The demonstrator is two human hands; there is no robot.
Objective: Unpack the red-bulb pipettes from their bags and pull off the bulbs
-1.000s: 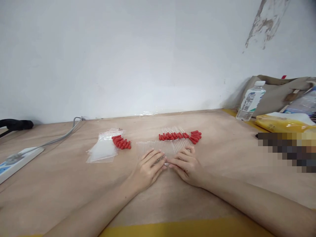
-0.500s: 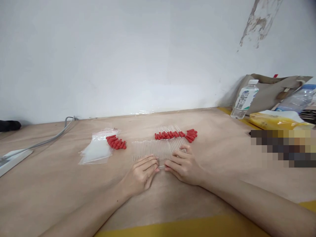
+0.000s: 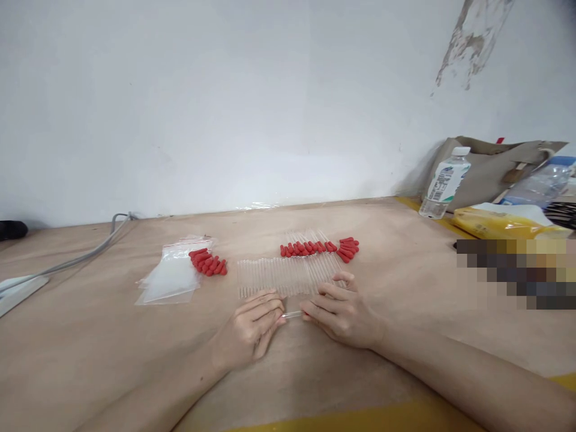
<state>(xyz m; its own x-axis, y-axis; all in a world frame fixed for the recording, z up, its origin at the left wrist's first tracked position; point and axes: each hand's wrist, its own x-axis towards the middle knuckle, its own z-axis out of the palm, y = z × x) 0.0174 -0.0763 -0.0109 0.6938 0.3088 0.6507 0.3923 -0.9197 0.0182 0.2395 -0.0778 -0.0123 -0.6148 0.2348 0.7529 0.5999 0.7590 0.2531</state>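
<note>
Between my two hands runs a clear glass dropper tube [image 3: 293,314], low over the table. My left hand [image 3: 252,327] pinches its left end with closed fingers. My right hand [image 3: 339,313] is closed at the other end, where a bit of a red rubber bulb [image 3: 305,313] shows at the fingertips; most of it is hidden. Just beyond the hands lies a row of bare glass tubes [image 3: 270,276], side by side. Behind them are droppers with red bulbs [image 3: 306,248] fitted. Loose red bulbs [image 3: 347,249] lie at the right end of that row.
Clear zip bags [image 3: 168,279] lie at the left with more red bulbs [image 3: 207,263] on their edge. A grey cable [image 3: 90,255] crosses the far left. At the right stand a water bottle [image 3: 444,183], a grey bag [image 3: 488,171] and a yellow packet [image 3: 504,223].
Both hands have come slightly nearer to me and a little apart, so more of the glass tube shows between them. Red now shows at my right fingertips. The view has shifted slightly.
</note>
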